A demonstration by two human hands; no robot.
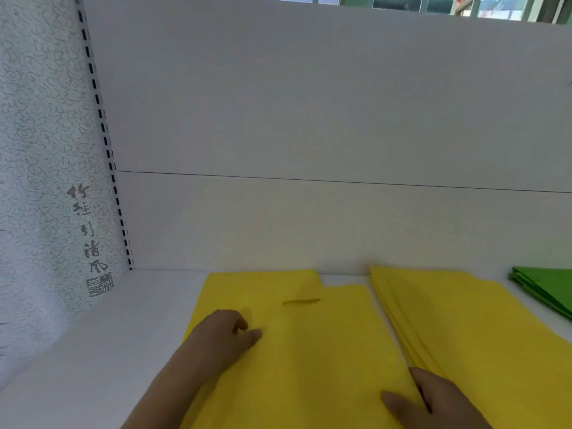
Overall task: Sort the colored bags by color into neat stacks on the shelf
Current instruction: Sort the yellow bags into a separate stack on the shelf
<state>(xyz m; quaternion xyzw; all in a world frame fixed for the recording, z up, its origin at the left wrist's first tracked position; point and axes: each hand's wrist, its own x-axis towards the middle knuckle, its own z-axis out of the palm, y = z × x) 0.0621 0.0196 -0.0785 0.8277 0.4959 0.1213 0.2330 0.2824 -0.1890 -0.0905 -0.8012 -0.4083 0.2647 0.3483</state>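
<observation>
A flat yellow bag [312, 342] with a slot handle lies on the white shelf [102, 360] in front of me. My left hand [223, 335] rests on its left part with the fingers loosely bent. To the right sits a stack of yellow bags [470, 323], its layered edge facing left. My right hand [439, 400] lies at the bottom where the flat bag meets that stack, thumb on the flat bag, fingers at the stack's edge. A stack of green bags [548, 289] shows at the far right.
The shelf's white back panel [309, 119] rises straight behind the bags. A patterned wall hanging [46, 181] with ink writing closes the left side, beside a slotted upright [105, 131]. Bare shelf surface lies left of the yellow bag.
</observation>
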